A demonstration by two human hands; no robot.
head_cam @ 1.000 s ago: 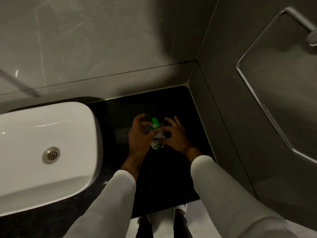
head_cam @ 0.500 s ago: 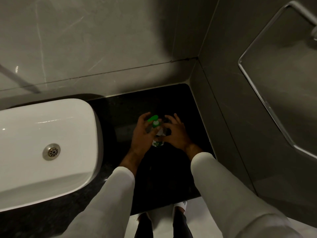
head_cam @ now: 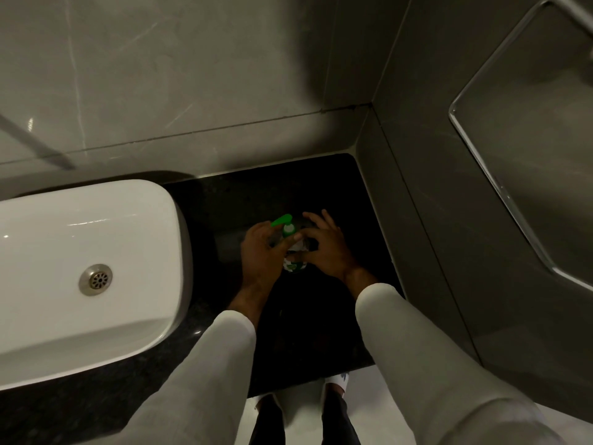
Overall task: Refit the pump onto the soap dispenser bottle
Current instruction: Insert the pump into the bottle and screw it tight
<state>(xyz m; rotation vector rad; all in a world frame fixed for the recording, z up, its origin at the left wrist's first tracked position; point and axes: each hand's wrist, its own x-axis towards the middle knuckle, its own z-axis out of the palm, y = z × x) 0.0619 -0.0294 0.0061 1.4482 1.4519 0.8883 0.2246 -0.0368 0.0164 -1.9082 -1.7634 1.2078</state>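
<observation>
The soap dispenser bottle (head_cam: 293,263) stands on the dark surface (head_cam: 308,332), to the right of the white basin (head_cam: 80,252) and some way short of the far wall corner. Both hands are on it. The right hand (head_cam: 324,248) wraps the bottle's body from the right side, fingers curled round it, so that only a patch of the white and green label shows between the two hands. The left hand (head_cam: 263,252) comes in from the left — its fingers close about the neck just under the green pump (head_cam: 285,224). The pump sits on top of the bottle, its nozzle pointing left and away toward the basin; whether the collar is fully screwed down cannot be told from here. Pale sleeves (head_cam: 417,348) cover both forearms to the wrist. The basin's metal drain (head_cam: 95,280) lies well to the left of the hands — nothing else stands on the surface near the bottle.
</observation>
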